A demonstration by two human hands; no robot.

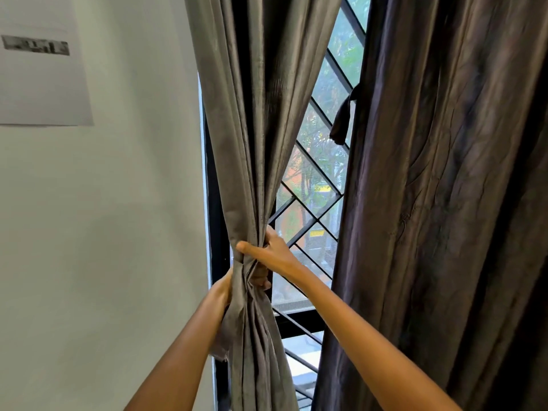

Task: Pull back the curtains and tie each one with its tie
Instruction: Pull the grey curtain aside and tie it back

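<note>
I have the left curtain [255,120] gathered into a tight bunch against the left side of the window frame [215,232], close to the white wall [118,203]. My right hand [267,253] wraps the bunch from the window side, thumb across the front and the fingers curled round behind, so the folds stay squeezed together at the waist. My left hand [226,287] comes in from the wall side just below it; its fingers are mostly hidden behind the cloth, but a few fingertips show on the far side of the bunch, so I judge it is gripping the cloth or the tie there. A loose grey end [221,342] hangs down beside my left wrist, which I take for this curtain's tie, not yet fastened.

The right curtain [444,203] hangs loose and untied, covering most of that side of the window. A small dark strip of cloth [341,120] dangles at its inner edge against the diamond grille [314,173]; that may be its tie, though I cannot be sure.

No containers are in view. A printed sheet [38,60] is stuck on the wall at upper left.
</note>
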